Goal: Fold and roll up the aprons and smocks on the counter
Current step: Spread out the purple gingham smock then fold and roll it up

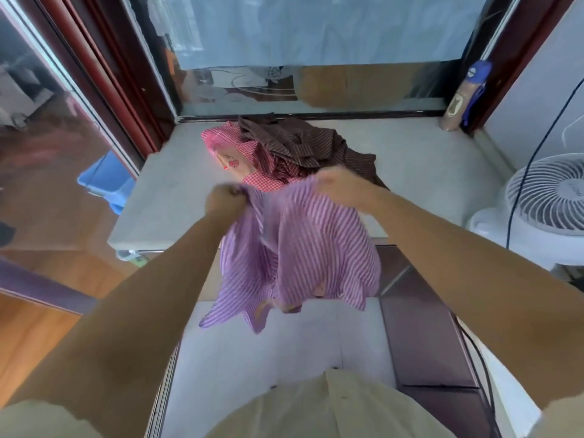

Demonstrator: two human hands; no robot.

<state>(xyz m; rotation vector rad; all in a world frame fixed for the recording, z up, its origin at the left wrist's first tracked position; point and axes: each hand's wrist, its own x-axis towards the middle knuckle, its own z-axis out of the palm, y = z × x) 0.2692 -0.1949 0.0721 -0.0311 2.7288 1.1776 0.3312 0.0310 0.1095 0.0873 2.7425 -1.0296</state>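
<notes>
Garments: three. Purple striped smock [303, 245] held in the air at the counter's [164, 197] near edge; brown striped one [300, 143] heaped over pink checked apron [234, 150] on the counter.
Obscured: pink apron mostly covered; purple cloth motion-blurred.
Left hand [225, 203]: fist clenched on smock's upper edge.
Right hand [339, 186]: curled, gripping the same edge.

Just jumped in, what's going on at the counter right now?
A person holds a purple striped smock in the air at the near edge of the grey counter, its top edge bunched in the left grip and the right grip. It hangs crumpled, not yet folded. Behind it, a brown striped garment and a pink checked apron lie heaped together, unfolded.
</notes>
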